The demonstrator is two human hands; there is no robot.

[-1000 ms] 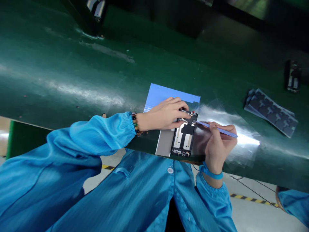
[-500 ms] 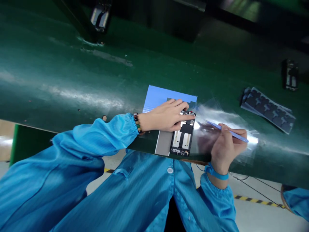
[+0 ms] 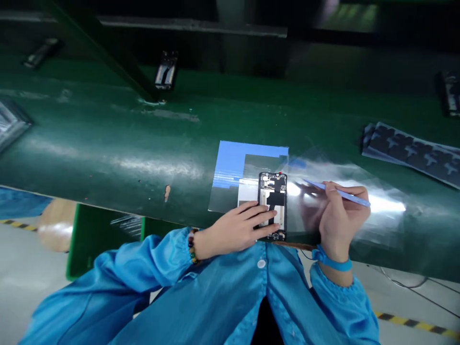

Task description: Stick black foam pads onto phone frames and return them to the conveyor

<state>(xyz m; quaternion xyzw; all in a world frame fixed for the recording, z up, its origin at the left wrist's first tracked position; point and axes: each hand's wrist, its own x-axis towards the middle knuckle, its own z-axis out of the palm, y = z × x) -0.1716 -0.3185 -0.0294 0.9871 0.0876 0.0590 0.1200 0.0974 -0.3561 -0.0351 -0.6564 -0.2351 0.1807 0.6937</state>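
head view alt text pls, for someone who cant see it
A person's left hand rests on the lower part of an opened phone on a green bench, while the right hand holds a thin blue tool beside it.

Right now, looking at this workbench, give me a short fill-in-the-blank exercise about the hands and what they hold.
1. The left hand rests on the lower part of the opened black ____.
2. The right hand holds a thin ____-coloured plastic stick.
3. The opened black phone lies on a dark ____ work surface.
Missing words: phone; blue; green.
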